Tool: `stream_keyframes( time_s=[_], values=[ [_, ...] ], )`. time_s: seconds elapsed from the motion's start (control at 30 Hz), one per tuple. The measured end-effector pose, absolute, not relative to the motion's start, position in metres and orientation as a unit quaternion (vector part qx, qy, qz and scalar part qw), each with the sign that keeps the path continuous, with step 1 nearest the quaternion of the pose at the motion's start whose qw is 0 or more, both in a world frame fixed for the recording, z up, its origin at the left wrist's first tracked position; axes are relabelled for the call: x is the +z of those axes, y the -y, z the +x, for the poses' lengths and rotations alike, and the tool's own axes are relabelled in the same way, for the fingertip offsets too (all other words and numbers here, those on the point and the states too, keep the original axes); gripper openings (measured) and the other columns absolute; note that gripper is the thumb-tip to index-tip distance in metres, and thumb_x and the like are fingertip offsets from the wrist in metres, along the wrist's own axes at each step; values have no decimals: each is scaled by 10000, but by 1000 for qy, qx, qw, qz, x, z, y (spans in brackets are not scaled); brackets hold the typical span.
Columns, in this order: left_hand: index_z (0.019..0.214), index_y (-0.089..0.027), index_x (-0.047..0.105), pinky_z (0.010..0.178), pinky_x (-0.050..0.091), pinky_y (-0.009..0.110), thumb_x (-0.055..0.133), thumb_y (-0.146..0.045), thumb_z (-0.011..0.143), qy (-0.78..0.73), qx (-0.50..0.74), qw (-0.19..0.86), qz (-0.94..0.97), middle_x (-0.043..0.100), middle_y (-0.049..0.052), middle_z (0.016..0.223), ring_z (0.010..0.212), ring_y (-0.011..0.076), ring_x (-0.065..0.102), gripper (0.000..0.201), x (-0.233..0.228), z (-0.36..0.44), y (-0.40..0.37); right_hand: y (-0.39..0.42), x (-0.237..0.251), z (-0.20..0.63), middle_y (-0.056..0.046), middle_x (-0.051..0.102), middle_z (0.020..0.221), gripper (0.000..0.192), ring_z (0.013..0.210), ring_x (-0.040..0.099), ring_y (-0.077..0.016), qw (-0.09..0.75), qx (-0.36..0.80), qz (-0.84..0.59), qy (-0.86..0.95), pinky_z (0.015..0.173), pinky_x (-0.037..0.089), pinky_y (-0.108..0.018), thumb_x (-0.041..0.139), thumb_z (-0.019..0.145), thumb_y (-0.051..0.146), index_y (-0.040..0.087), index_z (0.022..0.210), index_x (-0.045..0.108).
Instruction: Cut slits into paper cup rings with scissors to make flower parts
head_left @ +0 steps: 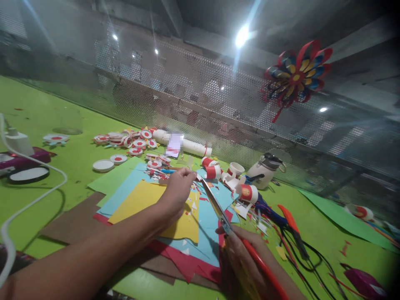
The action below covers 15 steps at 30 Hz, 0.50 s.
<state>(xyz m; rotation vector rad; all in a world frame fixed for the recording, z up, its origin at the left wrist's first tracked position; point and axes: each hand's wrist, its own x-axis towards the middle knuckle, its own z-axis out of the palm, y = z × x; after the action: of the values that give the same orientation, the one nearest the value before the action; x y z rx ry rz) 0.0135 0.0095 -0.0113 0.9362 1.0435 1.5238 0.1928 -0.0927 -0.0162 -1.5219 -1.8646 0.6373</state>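
Note:
My right hand [246,254] is closed around the red handles of a pair of scissors [215,205], whose blades point up and away to the left. The fingertips of my left hand [178,187] pinch a small piece of paper [198,178] right at the blade tips; its shape is mostly hidden. Beneath both hands lies a stack of coloured sheets, with a yellow sheet [137,208] over a light blue sheet [206,246]. Tiny red and white paper scraps [194,205] are scattered on them.
Beyond the sheets are paper discs with red centres [139,143], a white tube [196,148], a phone [174,146] and cut red-and-white paper cups [248,193]. An orange-handled tool [289,218] with black cords lies right, a jug [264,168] behind. A white cable [34,204] runs left.

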Motion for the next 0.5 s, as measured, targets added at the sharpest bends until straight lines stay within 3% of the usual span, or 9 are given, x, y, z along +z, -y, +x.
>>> stream_keyframes(
  time_s=[0.23,0.5],
  values=[
    [628,-146,544,495,216,235,562,-239,693,-440,626,503,402,405,-60,477,470,77,296,114,-10,8,-14,92,-8,190,-30,610,587,513,541,546,-169,283,298,-546,730,463,415,-231,354,855,583,173,842,662],
    [616,-144,535,495,211,238,564,-239,685,-437,592,510,446,448,-31,517,473,79,308,121,-6,3,-14,93,-9,190,15,476,535,443,515,472,-144,319,324,-539,709,484,387,-228,448,831,553,162,865,653]
  ],
)
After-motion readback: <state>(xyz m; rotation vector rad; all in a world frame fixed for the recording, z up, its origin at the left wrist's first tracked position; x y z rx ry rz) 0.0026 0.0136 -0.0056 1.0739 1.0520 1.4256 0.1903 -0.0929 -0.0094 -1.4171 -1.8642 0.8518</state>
